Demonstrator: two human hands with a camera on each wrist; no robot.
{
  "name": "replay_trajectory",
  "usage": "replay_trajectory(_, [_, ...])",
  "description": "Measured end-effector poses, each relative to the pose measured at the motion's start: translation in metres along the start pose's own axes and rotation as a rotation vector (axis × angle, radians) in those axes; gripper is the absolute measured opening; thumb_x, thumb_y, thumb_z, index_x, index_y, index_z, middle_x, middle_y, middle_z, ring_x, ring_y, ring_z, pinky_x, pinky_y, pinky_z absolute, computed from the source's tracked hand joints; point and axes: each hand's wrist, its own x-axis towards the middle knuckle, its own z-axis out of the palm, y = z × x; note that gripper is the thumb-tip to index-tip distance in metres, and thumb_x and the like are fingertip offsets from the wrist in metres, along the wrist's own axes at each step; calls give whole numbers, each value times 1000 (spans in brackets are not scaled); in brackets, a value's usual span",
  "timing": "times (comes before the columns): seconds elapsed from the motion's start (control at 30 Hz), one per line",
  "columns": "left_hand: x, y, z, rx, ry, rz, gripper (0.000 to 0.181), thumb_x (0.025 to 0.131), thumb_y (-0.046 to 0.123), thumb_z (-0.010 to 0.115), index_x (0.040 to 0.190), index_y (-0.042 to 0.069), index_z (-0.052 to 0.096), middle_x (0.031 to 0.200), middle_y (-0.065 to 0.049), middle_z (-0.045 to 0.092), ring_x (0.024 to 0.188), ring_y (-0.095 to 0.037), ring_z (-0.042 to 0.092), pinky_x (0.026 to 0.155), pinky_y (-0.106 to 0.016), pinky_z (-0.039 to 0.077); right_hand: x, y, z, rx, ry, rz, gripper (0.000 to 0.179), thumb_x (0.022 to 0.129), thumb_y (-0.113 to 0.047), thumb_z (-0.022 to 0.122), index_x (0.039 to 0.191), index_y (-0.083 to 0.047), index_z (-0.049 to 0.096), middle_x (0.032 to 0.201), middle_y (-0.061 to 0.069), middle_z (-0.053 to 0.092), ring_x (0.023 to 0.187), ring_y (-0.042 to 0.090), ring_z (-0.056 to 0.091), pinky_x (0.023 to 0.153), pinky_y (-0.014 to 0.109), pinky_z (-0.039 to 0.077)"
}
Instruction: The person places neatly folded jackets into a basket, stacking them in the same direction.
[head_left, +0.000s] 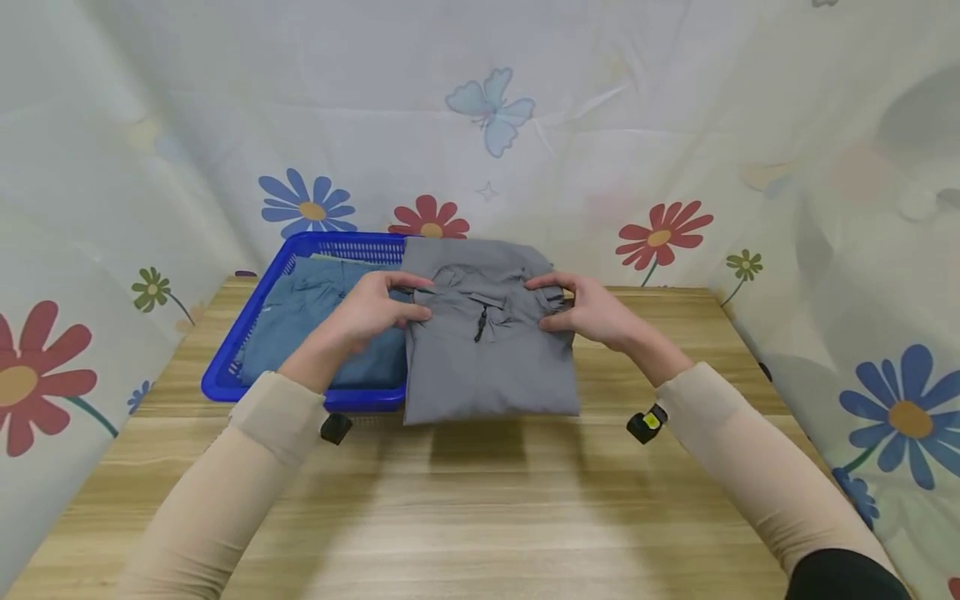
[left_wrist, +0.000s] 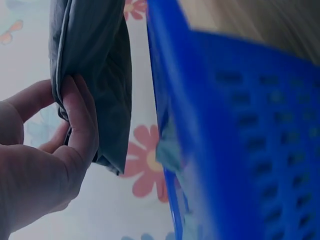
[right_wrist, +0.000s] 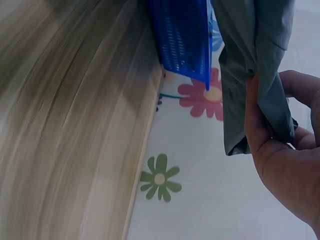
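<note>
A folded grey jacket (head_left: 491,367), with a collar and a black zipper pull on its front, hangs above the table, overlapping the right side of a blue plastic basket (head_left: 225,367). My left hand (head_left: 375,308) pinches the jacket's left edge near the collar; in the left wrist view, thumb and fingers stand on either side of the grey fabric (left_wrist: 107,100). Level with it, my right hand (head_left: 592,312) grips the right edge, the cloth (right_wrist: 272,45) caught between thumb and fingers. Inside the basket lies a folded blue garment (head_left: 300,333).
The wooden table (head_left: 480,517) carries the basket at its back left. A white curtain (head_left: 360,142) printed with flowers and a butterfly surrounds the table at the back and sides. Small black devices are strapped at both wrists.
</note>
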Motion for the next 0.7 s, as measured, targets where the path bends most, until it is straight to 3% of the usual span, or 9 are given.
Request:
replay_trajectory(0.1, [1, 1, -12, 10, -18, -5, 48, 96, 9, 74, 142, 7, 61, 160, -11, 35, 106, -31, 59, 99, -47, 50, 7, -6, 3, 11, -7, -7, 57, 90, -6, 77, 143, -15, 60, 161, 9, 32, 123, 26, 51, 94, 46, 52])
replay_trajectory(0.17, [2, 2, -20, 18, -29, -13, 50, 96, 9, 73, 143, 5, 59, 162, -13, 30, 118, -34, 58, 103, -51, 48, 12, -10, 6, 12, -5, -5, 57, 89, -5, 77, 143, -15, 60, 162, 9, 30, 129, 28, 48, 97, 47, 50])
replay_trajectory(0.3, [3, 4, -36, 49, -43, -23, 52, 96, 10, 73, 146, 5, 57, 164, -15, 27, 125, -41, 55, 108, -56, 42, 24, -19, 13, 28, 1, 8, 57, 89, -5, 77, 143, -16, 61, 163, 10, 28, 130, 29, 47, 97, 46, 49])
replay_trajectory(0.6, [10, -5, -72, 78, -66, -38, 54, 97, 9, 72, 147, 3, 53, 162, -18, 27, 127, -36, 54, 108, -53, 43, 48, -32, 36, 92, 9, -1, 54, 90, -2, 76, 141, -14, 62, 161, 8, 34, 126, 26, 49, 95, 42, 49])
replay_trajectory(0.7, [11, -8, -82, 95, -66, -43, 55, 97, 10, 73, 147, 3, 53, 163, -18, 26, 129, -37, 53, 107, -53, 44, 55, -35, 43, 109, 10, -8, 54, 90, -1, 76, 140, -13, 62, 160, 8, 35, 132, 25, 46, 98, 42, 48])
